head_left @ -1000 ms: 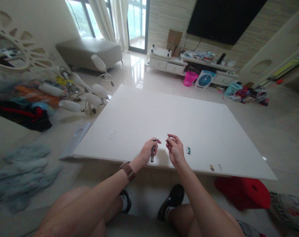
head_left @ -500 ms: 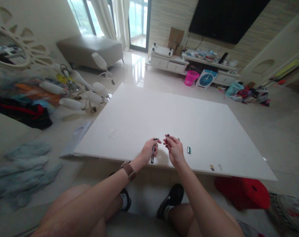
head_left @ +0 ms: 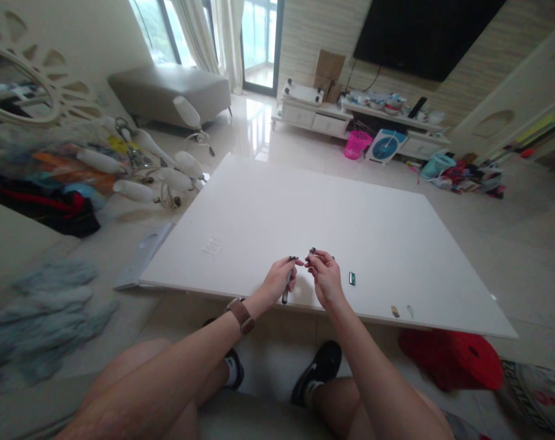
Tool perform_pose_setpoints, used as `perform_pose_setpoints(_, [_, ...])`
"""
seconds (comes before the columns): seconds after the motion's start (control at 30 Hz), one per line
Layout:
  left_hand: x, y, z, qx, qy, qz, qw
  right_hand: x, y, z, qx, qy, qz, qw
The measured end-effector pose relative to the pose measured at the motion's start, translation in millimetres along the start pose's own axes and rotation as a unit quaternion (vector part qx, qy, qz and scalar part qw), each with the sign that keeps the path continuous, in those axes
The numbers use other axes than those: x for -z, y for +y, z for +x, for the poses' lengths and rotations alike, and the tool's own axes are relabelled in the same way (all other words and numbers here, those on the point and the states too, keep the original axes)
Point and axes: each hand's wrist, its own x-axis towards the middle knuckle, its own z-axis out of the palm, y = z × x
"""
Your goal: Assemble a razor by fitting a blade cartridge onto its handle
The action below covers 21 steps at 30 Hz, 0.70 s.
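My left hand (head_left: 280, 280), with a brown watch strap (head_left: 241, 315) at the wrist, is closed around a slim black-and-grey handle (head_left: 285, 295) that looks like a razor's. Its lower end sticks out below the fingers, and a small dark part shows above them. My right hand (head_left: 326, 275) pinches a small dark piece (head_left: 312, 251) between thumb and fingers; its kind is too small to make out. Both hands are above the near edge of the white board (head_left: 314, 201), fingertips close together. Right of them lies a small dark-and-green rectangular piece (head_left: 352, 278).
Clear plastic pieces (head_left: 211, 246) lie left on the board. A small yellow-and-dark piece (head_left: 395, 311) and a clear bit (head_left: 410, 311) lie near its front right edge. A lamp with several white shades (head_left: 172, 178) stands at the left; a red roll (head_left: 470, 360) is below right.
The small dark piece in my right fingers has turned slightly and shows more. Both hands stay close together, still holding their things. The view has shifted a little.
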Motion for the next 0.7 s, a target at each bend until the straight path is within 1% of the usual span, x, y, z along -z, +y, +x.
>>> perform_pose_setpoints(0.3, [-1.4, 8.0, -5.0, 0.032, -0.014, 0.018, 0.999, -1.0, -4.2, -0.9, -0.018, 0.023, -0.013, 0.999])
perform_pose_setpoints(0.57, [-2.6, 3.1, -4.4, 0.019, -0.015, 0.022, 0.999, -1.1, -2.3, -1.1, 0.001, 0.014, -0.01, 1.0])
perform_pose_setpoints(0.7, [-1.7, 3.1, -1.9, 0.025, -0.018, -0.01, 0.999, -0.9, -1.7, -0.8, -0.002, 0.003, 0.003, 1.0])
